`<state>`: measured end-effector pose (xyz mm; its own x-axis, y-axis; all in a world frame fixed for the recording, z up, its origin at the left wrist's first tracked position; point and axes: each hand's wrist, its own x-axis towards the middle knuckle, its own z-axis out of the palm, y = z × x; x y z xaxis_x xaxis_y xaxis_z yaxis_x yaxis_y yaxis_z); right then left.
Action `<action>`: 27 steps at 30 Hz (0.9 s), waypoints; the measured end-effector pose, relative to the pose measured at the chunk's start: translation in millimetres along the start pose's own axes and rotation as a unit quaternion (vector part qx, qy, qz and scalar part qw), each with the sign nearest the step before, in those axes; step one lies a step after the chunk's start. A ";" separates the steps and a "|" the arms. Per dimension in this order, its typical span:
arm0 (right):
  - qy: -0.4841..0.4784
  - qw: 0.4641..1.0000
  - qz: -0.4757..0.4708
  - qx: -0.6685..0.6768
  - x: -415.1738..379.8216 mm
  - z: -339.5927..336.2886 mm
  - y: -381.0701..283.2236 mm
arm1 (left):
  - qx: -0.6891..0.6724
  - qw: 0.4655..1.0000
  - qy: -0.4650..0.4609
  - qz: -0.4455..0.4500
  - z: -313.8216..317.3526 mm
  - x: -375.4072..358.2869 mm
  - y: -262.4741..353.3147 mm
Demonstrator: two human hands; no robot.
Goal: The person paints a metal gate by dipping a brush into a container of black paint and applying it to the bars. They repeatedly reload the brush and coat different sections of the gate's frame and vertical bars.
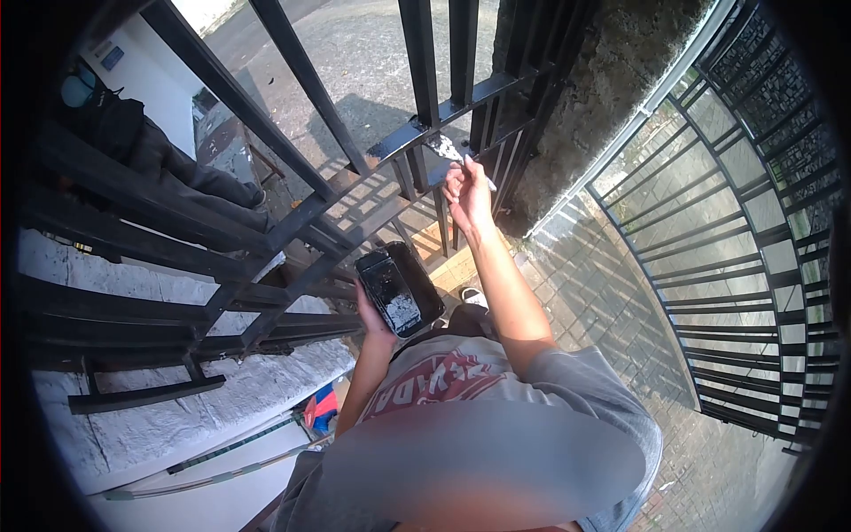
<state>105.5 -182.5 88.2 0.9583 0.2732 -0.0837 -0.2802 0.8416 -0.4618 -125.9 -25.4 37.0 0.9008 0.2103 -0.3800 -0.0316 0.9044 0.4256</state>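
Note:
My right hand (470, 191) is closed round the handle of a paintbrush (446, 149), whose pale, paint-marked head meets a horizontal rail (399, 140) of the black metal fence. That stretch of rail looks glossy and dark. Lower and to the left, my left hand (372, 312) grips the side of a black rectangular paint tray (424, 282). Dark paint shows inside the tray, with a whitish, shiny patch near its lower end. Most of the left fingers are hidden under the tray.
Upright fence bars (297, 84) stand before me, with a rough stone pillar (589, 115) to their right. A second barred gate (709, 239) curves along the far right over paving. Another person's legs (191, 177) show beyond the bars at left, above a whitish wall top (195, 403).

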 end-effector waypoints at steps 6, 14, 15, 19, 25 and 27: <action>0.029 0.998 -0.033 0.049 -6.1 -21.6 -13.5 | -0.004 1.000 -0.015 0.006 -1.8 0.6 3.9; 0.007 0.998 -0.067 0.012 -8.4 -24.7 -14.3 | -0.013 1.000 -0.026 -0.007 -3.2 5.8 1.9; 0.046 0.996 -0.066 0.044 -11.0 -17.2 -17.2 | -0.013 1.000 -0.027 -0.007 -2.9 5.3 2.2; 0.069 0.997 -0.008 -0.016 -16.1 -14.4 -8.6 | -0.013 1.000 -0.027 -0.009 -0.4 2.5 2.2; 0.087 0.992 -0.079 0.046 -19.3 -5.8 -17.5 | -0.015 0.999 -0.029 0.007 -9.1 3.3 5.9; 0.087 0.993 -0.079 0.027 -20.9 0.2 -19.4 | -0.020 0.999 -0.028 0.002 -9.6 4.0 6.8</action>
<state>90.9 -204.5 99.1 0.9843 0.0563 -0.1671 -0.1246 0.8928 -0.4328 -126.7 -14.8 30.5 0.9234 0.1946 -0.3307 -0.0526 0.9179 0.3933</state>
